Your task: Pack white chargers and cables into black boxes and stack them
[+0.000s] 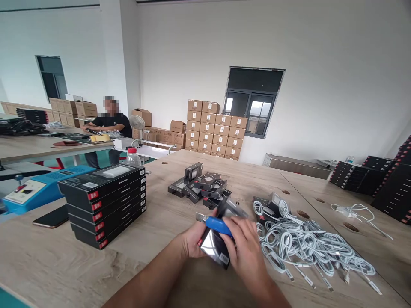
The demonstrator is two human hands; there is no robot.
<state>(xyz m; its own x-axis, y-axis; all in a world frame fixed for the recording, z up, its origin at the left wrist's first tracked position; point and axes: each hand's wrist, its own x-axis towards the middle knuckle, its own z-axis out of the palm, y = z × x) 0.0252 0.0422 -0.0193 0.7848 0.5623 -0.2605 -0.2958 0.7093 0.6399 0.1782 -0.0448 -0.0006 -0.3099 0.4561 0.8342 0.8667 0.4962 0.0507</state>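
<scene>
My left hand point(193, 239) is wrapped round the side of a small glossy black box point(214, 248), tilted over the table's front. In my right hand point(245, 244) is a blue-handled utility knife point(218, 226), its flat metal end pointing left across the box. Just behind the knife is a blurred dark box part point(233, 208); whether it belongs to the held box I cannot tell. Beyond my hands lies a loose pile of small black boxes point(208, 184) with clear windows. To the right, coiled white cables point(298, 244) lie heaped, partly against a few more boxes point(272, 205).
A stack of larger black boxes point(105, 205) stands at left, beside a phone point(51, 216) and a blue machine point(48, 188). Another person point(111, 124) sits at a far table. Cartons point(215, 128) are piled by the wall; more black boxes point(391, 179) stand at right.
</scene>
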